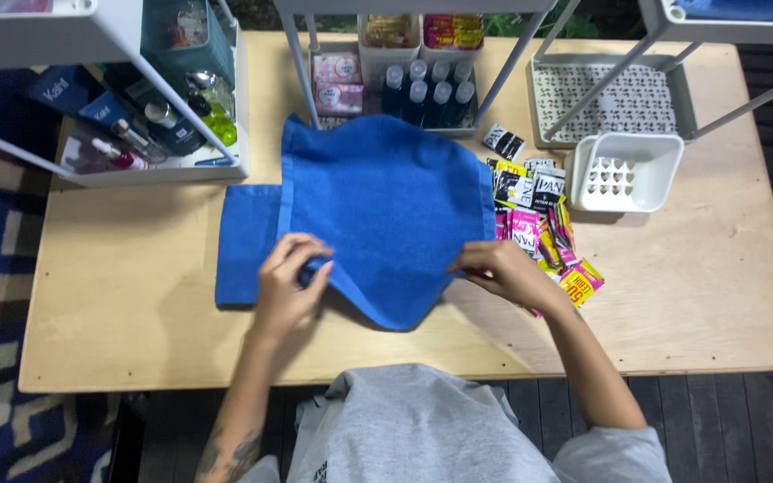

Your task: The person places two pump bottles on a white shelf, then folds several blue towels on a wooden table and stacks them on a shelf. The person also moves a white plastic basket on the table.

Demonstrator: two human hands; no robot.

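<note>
While both hands worked at the near edge of one cloth, the scene stood as follows.

Blue cloth [386, 206]: spread on the wooden table [136, 295], its near edge lifted and sagging between the two hands; a flatter blue part lay out to its left.
Left hand [288, 282]: fingers curled, pinching the cloth's near-left edge.
Right hand [498, 268]: fingers closed on the cloth's near-right corner.
Sachets [539, 224]: a loose, colourful heap just right of the cloth, partly under the right hand.
White basket [626, 170]: right of the sachets, sitting upright.
Perforated tray [606, 98]: far right, beyond the basket.
Small bottles [428, 89]: dark, clear-capped, in a row at the far side, just beyond the cloth.
White rack [149, 134]: far left, holding bottles and boxes.
</note>
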